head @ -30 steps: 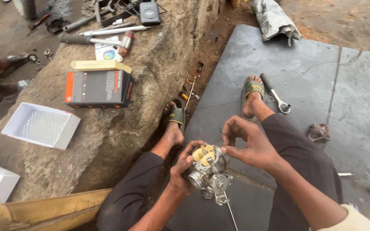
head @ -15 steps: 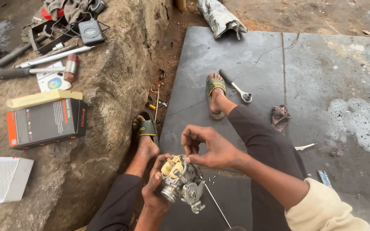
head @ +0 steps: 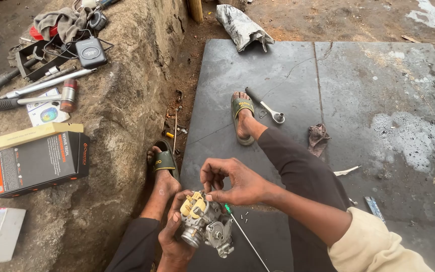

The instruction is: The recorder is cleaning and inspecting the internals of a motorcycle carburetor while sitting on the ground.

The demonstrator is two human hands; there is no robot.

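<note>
Dark stone slabs (head: pixel 328 80): lying flat across the ground, forming the seat and footrest for the person; pale patches are showing at the right.

Rough rock ledge (head: pixel 122 100): running along the left, carrying the tools and boxes.

Black and orange carton (head: pixel 39 163): lying flat on the ledge, with a long pale yellow box (head: pixel 33 134) resting just beside its upper edge.

Grey crumpled sack (head: pixel 241 27): lying at the slab's top edge.

Metal rods (head: pixel 46 83): lying side by side on the upper ledge, near a black charger (head: pixel 90 52).

Right hand (head: pixel 235 181): hovering over the carburetor, fingertips pinching together at its yellow top.

Left hand (head: pixel 177 236): wrapping around the carburetor from below, fingers clamped on its body.

Carburetor (head: pixel 205 224): grey metal with a yellow float on top, sitting in the left hand low in the centre, between the knees.

Spanner (head: pixel 265 107): lying on the slab just beside the far sandalled foot.

Brown rag (head: pixel 318 137): lying crumpled on the slab near the leg.

Green-handled thin tool (head: pixel 242 231): lying just beside the carburetor.
</note>
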